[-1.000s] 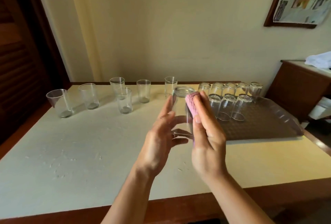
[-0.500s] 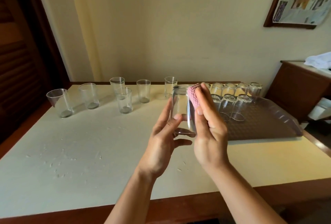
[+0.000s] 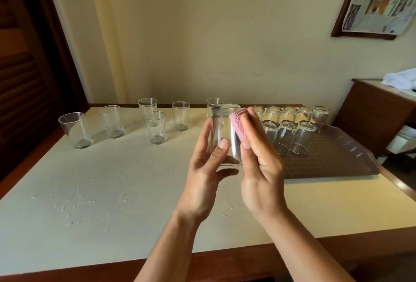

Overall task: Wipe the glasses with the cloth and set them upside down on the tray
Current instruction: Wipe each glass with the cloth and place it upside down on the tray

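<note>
Since a second ago the held glass (image 3: 221, 133) has been lifted a little and turned in the fingers, and the pink cloth (image 3: 239, 124) has slid from its rim down onto its right side. I judge this to be mid-wipe, the outside now being rubbed, with setting down not yet due.

Taking the tray (image 3: 333, 160) as landmark: far to its left, six upright glasses (image 3: 155, 127) stand on the worktop (image 3: 101, 191), empty as far as can be seen and probably unwiped. Just left of the tray, the left hand (image 3: 207, 169) grips the held glass, thumb on its near wall and fingers curled behind. The right hand (image 3: 258, 157) pinches the cloth flat against the glass. On the tray itself stand about eight upside-down glasses (image 3: 286, 135) in two rows at its far left part; the rest of the tray floor is bare.
</note>
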A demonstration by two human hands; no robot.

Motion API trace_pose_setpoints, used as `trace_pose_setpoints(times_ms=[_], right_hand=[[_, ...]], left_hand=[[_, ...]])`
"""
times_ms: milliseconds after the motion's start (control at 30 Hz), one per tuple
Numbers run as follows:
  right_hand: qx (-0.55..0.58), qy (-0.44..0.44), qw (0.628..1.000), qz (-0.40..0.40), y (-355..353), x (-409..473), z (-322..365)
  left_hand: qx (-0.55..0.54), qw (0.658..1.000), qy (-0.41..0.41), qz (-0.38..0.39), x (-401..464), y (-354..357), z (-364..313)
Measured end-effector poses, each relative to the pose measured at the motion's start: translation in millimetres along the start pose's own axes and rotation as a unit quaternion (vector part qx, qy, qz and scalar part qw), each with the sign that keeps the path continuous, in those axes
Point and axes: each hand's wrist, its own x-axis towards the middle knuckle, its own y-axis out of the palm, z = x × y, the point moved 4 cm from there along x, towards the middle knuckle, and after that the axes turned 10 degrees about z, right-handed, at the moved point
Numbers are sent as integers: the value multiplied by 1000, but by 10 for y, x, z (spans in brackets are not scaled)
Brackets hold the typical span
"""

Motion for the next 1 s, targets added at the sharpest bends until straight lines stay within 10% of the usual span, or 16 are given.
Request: trace_pose_setpoints(times_ms=[1000], right_hand=[[16, 18, 1000, 11, 110, -268, -57]], left_hand=[[-32, 998, 48, -5, 58, 43, -88]])
